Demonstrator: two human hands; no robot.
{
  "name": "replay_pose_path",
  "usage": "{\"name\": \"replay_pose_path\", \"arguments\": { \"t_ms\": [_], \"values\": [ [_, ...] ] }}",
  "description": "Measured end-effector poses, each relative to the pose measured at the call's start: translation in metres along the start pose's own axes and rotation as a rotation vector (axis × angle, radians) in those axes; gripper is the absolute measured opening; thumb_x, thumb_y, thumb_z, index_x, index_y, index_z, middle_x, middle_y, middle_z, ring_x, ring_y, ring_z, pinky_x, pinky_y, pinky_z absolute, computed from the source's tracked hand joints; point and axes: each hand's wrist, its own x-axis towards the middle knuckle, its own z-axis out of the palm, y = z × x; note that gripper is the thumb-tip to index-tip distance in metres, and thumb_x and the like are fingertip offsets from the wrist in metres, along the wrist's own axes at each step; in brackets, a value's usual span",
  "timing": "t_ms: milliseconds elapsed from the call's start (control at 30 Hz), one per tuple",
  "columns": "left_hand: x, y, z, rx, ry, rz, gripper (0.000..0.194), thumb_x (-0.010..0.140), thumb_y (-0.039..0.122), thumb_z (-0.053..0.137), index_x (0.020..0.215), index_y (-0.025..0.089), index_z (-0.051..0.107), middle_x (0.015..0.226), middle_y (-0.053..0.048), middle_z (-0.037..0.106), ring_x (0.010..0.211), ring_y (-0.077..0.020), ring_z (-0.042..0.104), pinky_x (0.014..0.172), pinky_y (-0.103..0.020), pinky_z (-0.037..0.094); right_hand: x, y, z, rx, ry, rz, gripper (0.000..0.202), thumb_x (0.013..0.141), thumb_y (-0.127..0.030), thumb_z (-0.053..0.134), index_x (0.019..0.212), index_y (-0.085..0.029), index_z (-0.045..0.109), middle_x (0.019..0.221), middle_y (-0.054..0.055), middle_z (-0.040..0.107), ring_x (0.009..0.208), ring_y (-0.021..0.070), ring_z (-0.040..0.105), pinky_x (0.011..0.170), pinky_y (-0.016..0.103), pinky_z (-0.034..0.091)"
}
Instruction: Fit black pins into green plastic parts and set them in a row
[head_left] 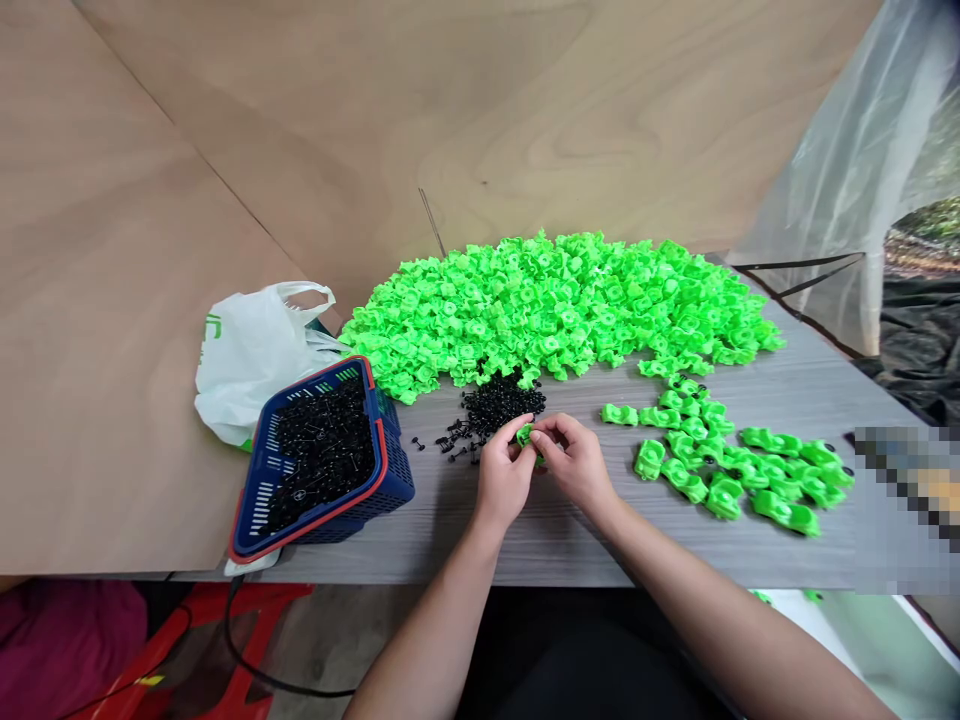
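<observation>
My left hand (504, 478) and my right hand (576, 462) meet above the grey table. Between their fingertips they grip a small bright green toy car body (524, 435), mostly hidden by the fingers. Whether a wheel axle is also in my right fingers is too small to tell. Just beyond my hands lies a heap of black wheel axles (501, 402), with some loose ones to its left. Farther back rises a large pile of green car bodies (562, 305). To the right of my hands, several green toy cars (724, 495) lie spread out, and a few show black wheels.
A blue basket with a red rim (384, 455), full of black axles, stands on the left. Behind it sits a white plastic bag (251, 350). Wooden panels (480, 120) close off the back. A red stool (247, 640) and black cable (262, 680) are below, left.
</observation>
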Motion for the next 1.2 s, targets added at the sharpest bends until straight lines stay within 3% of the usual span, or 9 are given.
{"name": "replay_pose_path", "arguments": {
  "t_ms": [267, 533, 800, 1033, 1200],
  "values": [
    [-0.001, 0.000, 0.000, -0.030, -0.031, 0.012, 0.041, 0.082, 0.027, 0.068, 0.123, 0.021, 0.066, 0.119, -0.011, 0.069, 0.082, -0.0189, 0.069, 0.077, -0.034, 0.059, 0.000, 0.002, -0.001, 0.000, 0.020, 0.017, 0.018, 0.088, -0.036, 0.060, 0.086, -0.020, 0.067, 0.079, 0.005, 0.067, 0.070, 0.0185, 0.060, 0.063, 0.029, 0.050],
    [-0.001, 0.002, -0.003, -0.004, -0.021, 0.040, 0.033, 0.090, 0.035, 0.060, 0.119, 0.023, 0.070, 0.129, -0.010, 0.064, 0.117, -0.0268, 0.060, 0.093, -0.037, 0.053, 0.003, -0.003, -0.005, -0.074, 0.036, -0.028, 0.015, 0.087, -0.032, 0.060, 0.084, -0.019, 0.068, 0.076, 0.004, 0.068, 0.066, 0.0164, 0.059, 0.063, 0.028, 0.048],
    [0.000, 0.004, -0.002, 0.004, 0.004, 0.062, 0.029, 0.090, 0.036, 0.060, 0.112, 0.021, 0.072, 0.119, -0.010, 0.069, 0.103, -0.0248, 0.066, 0.083, -0.034, 0.056, -0.004, 0.002, -0.003, 0.010, 0.024, -0.008, 0.016, 0.088, -0.034, 0.062, 0.093, -0.021, 0.068, 0.083, 0.005, 0.069, 0.075, 0.0193, 0.064, 0.070, 0.031, 0.054],
    [-0.001, 0.008, -0.004, 0.074, 0.005, 0.175, 0.025, 0.089, 0.026, 0.060, 0.110, 0.024, 0.073, 0.119, -0.008, 0.069, 0.113, -0.0241, 0.062, 0.103, -0.038, 0.045, -0.007, 0.003, -0.007, 0.120, 0.031, -0.022, 0.017, 0.087, -0.034, 0.066, 0.098, -0.021, 0.067, 0.087, 0.006, 0.070, 0.078, 0.0204, 0.066, 0.074, 0.035, 0.057],
    [-0.002, 0.006, -0.004, 0.134, -0.020, 0.262, 0.027, 0.091, 0.024, 0.056, 0.113, 0.025, 0.072, 0.121, -0.008, 0.068, 0.115, -0.0238, 0.060, 0.106, -0.039, 0.043, -0.008, 0.004, -0.010, 0.149, 0.030, -0.011, 0.016, 0.087, -0.034, 0.066, 0.095, -0.021, 0.067, 0.086, 0.006, 0.069, 0.078, 0.0202, 0.066, 0.074, 0.034, 0.056]
  ]
}}
